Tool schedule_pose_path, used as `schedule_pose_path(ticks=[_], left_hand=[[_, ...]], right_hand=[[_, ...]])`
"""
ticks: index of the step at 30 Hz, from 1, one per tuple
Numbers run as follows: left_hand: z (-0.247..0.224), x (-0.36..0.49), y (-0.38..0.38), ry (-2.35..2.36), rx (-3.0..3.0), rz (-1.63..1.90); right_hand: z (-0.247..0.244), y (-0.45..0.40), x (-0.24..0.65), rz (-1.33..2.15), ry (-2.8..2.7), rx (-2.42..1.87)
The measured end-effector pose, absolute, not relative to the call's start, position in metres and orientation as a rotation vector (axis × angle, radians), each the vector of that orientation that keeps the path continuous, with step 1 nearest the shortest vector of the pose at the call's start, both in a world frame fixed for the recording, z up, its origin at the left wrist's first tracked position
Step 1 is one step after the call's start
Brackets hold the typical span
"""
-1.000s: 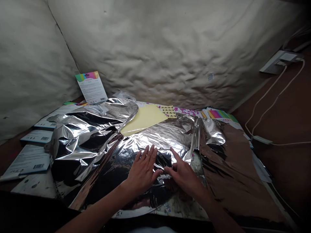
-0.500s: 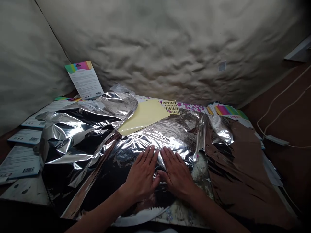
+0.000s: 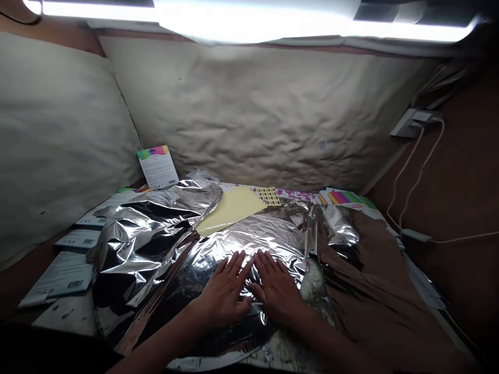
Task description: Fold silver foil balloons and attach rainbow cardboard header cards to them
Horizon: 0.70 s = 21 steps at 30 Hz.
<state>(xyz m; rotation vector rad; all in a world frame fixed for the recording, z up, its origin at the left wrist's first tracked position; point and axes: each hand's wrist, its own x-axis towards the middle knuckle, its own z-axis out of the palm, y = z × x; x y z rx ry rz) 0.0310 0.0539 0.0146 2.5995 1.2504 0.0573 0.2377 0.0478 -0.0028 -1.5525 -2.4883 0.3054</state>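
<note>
Both my hands lie flat, side by side, on a shiny silver foil sheet point(image 3: 249, 241). My left hand point(image 3: 226, 288) has its fingers stretched forward and holds nothing. Close beside it, my right hand point(image 3: 276, 285) is likewise palm down with fingers extended, and the two thumbs are a little apart. Beyond my fingertips a pale yellow sheet point(image 3: 234, 208) rests on the foil, its left edge tucked under crumpled foil point(image 3: 156, 234). A small yellow sticker sheet point(image 3: 270, 196) with dark printed squares touches its far right corner. What lies beneath the foil is hidden.
White printed packets point(image 3: 64, 278) are stacked at the left; one card package point(image 3: 158, 167) leans on the wall. Rainbow-coloured cards point(image 3: 343, 197) lie at the back right, near a wired white power strip point(image 3: 416, 235). A bright tube light point(image 3: 253, 21) hangs above.
The view has tilted up, bringing the light and wall socket into sight. My hands stay flat on the foil, with the thumbs now farther apart.
</note>
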Motion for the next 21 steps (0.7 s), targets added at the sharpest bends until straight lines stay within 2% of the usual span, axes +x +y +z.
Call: schedule_pose_path(ticks=[6, 14, 18, 21], left_hand=[[0.025, 0.033, 0.048, 1.152, 2.747, 0.265], [-0.001, 0.051, 0.083, 1.035, 2.789, 0.157], [-0.015, 0.051, 0.103, 1.076, 2.814, 0.298], [-0.022, 0.048, 0.11, 1.087, 2.821, 0.371]], right_hand=[[0.012, 0.062, 0.25, 0.332, -2.392, -1.473], [0.098, 0.217, 0.392, -0.001, -1.793, -2.137], [0.103, 0.258, 0.448, -0.009, -1.444, -2.419], [0.093, 0.273, 0.457, 0.041, -1.334, -2.456]])
